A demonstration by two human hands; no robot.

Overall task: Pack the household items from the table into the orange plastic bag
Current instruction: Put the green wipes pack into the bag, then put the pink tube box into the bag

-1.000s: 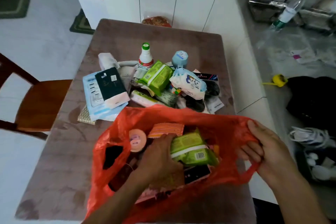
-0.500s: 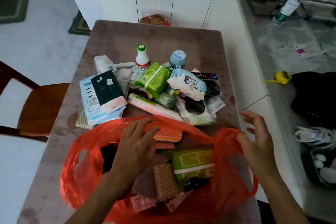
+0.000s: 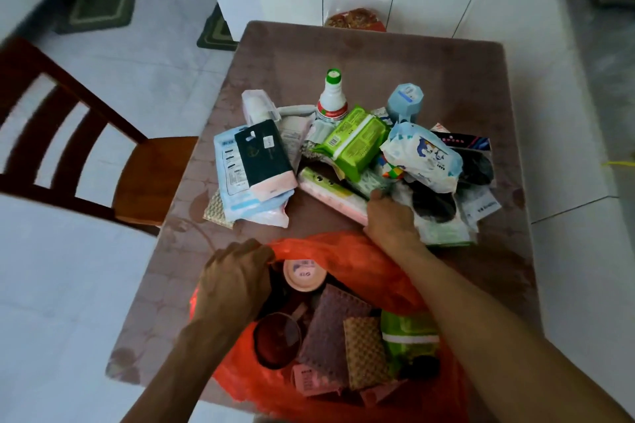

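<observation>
Orange bag [image 3: 347, 251] rim gripped by left hand [image 3: 233, 282], right hand [image 3: 390, 216] closing on pink packet [image 3: 330, 194]

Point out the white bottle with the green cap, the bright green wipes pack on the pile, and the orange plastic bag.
white bottle with green cap [image 3: 332, 100]: head view, shoulder.
bright green wipes pack [image 3: 354, 142]: head view, top face.
orange plastic bag [image 3: 347, 249]: head view, far rim.

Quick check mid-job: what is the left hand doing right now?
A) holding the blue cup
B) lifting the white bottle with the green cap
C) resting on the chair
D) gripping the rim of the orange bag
D: the left hand is closed on the near-left rim of the orange bag, holding the mouth open.
</observation>
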